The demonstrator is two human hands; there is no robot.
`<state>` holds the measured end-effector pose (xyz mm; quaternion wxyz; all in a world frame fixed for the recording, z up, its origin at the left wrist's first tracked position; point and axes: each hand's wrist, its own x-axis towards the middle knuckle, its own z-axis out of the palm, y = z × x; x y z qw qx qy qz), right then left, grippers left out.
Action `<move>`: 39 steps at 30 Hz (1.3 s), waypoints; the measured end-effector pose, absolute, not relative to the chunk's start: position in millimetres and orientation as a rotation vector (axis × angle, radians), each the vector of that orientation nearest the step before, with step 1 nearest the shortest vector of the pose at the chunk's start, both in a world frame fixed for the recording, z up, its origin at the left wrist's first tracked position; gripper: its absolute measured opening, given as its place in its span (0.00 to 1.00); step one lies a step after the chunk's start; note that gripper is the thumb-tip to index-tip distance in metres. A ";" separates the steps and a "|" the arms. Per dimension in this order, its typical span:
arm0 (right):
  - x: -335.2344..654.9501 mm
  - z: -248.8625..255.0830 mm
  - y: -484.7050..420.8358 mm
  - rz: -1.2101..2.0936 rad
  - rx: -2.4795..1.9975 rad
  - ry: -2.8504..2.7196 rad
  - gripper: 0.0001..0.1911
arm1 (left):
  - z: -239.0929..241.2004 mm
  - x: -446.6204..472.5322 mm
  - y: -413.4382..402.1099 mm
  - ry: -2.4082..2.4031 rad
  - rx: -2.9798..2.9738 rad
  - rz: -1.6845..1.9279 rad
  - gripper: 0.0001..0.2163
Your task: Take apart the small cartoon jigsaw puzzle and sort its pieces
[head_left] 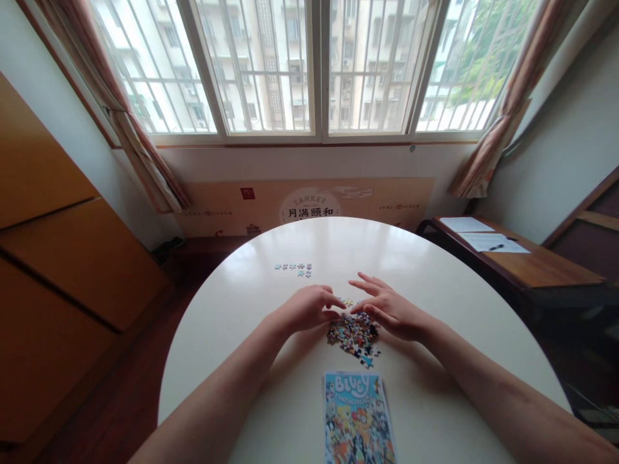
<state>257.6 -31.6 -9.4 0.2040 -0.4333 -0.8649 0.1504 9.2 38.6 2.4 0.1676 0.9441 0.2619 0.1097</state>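
Observation:
A pile of small colourful jigsaw pieces [354, 335] lies in the middle of the round white table [435, 270]. My left hand [309, 307] hovers at the pile's far left edge, fingers curled into a pinch on something I cannot make out. My right hand [387, 308] rests at the pile's far right edge, fingers stretched out and apart, thumb touching the pieces. A few joined blue pieces [294, 267] lie further back on the table. A puzzle box or picture sheet [358, 419] with cartoon figures lies near me.
A wooden side desk [532, 264] with white papers [493, 242] and a pen stands at the right. A wooden cabinet [58, 258] fills the left. Behind the table are a barred window [314, 64], curtains and a printed cardboard panel [309, 205].

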 end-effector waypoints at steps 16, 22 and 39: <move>254.5 -8.4 -31.5 0.364 -1.226 -2.453 0.19 | 3.1 10.9 36.6 0.706 2.699 0.307 0.06; 254.9 -8.3 -31.3 0.362 -1.234 -2.480 0.21 | 3.7 11.8 35.8 0.706 2.701 0.321 0.05; 257.3 -10.0 -30.1 0.349 -1.214 -2.372 0.23 | 10.6 16.5 28.5 0.730 2.721 0.336 0.08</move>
